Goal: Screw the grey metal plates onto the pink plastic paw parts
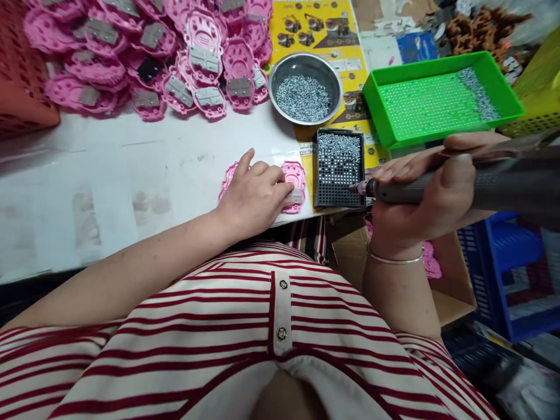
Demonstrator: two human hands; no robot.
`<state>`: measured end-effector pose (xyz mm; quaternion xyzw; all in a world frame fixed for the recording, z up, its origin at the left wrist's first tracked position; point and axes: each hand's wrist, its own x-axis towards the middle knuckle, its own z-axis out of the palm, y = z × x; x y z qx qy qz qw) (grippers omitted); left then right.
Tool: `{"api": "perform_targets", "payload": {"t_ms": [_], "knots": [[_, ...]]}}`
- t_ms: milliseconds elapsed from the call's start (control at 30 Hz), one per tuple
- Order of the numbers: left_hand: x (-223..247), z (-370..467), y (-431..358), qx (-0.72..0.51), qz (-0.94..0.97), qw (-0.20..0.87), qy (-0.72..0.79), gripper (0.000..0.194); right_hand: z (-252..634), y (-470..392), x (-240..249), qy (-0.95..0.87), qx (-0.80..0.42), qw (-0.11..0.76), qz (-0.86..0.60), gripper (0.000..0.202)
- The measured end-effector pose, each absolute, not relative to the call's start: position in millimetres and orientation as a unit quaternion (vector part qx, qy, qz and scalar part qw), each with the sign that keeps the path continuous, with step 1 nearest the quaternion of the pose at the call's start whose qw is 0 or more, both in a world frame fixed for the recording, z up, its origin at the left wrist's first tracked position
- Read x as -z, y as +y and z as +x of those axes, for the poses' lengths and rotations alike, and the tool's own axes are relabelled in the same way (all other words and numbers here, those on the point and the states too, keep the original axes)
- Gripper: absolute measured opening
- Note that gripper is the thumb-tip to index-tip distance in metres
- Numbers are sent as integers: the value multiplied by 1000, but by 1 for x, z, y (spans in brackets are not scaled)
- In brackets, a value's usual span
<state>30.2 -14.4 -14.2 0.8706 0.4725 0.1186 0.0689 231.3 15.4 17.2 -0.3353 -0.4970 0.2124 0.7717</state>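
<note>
My left hand [254,195] lies palm down near the table's front edge. Its fingertips hold a pink plastic casing [294,172] by the grey panel at its lower end. Another pink casing [227,179] is mostly hidden under the same hand. My right hand [437,189] is wrapped around a grey electric screwdriver [402,189], held almost level. The screwdriver's tip is over the lower right part of a black perforated tray [319,195]. Small silvery screws [339,149] fill the upper part of that tray; whether the tip touches one, I cannot tell.
Behind the black tray stands a metal bowl [275,108] of screws. A green basket [385,134] with more screws is at the right. Pink casings [201,58] are heaped at the back left, beside a red basket [26,87]. Below the table sits a cardboard box [455,303].
</note>
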Motion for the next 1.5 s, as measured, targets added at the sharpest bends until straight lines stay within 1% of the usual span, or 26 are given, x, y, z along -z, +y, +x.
{"api": "perform_targets", "payload": {"t_ms": [167,367,533,700,767,933,1033,1100,1200,1333,1500], "knots": [[11,32,-18,-109,873,56,472,25,229,19,-12,-500,-217,782,-302,14],[9,32,-18,-98,873,60,473,26,226,18,-11,-511,-207,748,-370,13],[8,32,-18,-100,870,67,478,25,227,25,-2,-517,-202,753,-354,22],[5,32,-18,-93,871,81,475,27,227,26,3,-501,-199,754,-374,31],[5,32,-18,-96,869,86,479,27,227,24,2,-505,-208,748,-377,30],[3,32,-19,-92,865,94,484,28,226,18,-11,-502,-216,760,-352,18],[3,33,-20,-92,866,95,482,30,227,11,-22,-496,-273,749,-345,17],[4,33,-20,-93,864,92,486,27,226,6,-27,-503,-311,744,-311,16],[6,33,-19,-94,861,93,491,24,220,3,-30,-516,-335,743,-264,17],[4,33,-17,-96,853,110,500,23,207,2,-26,-515,-327,746,-266,17],[-1,34,-16,-91,846,122,511,26,203,2,-17,-554,-284,715,-320,21]]}}
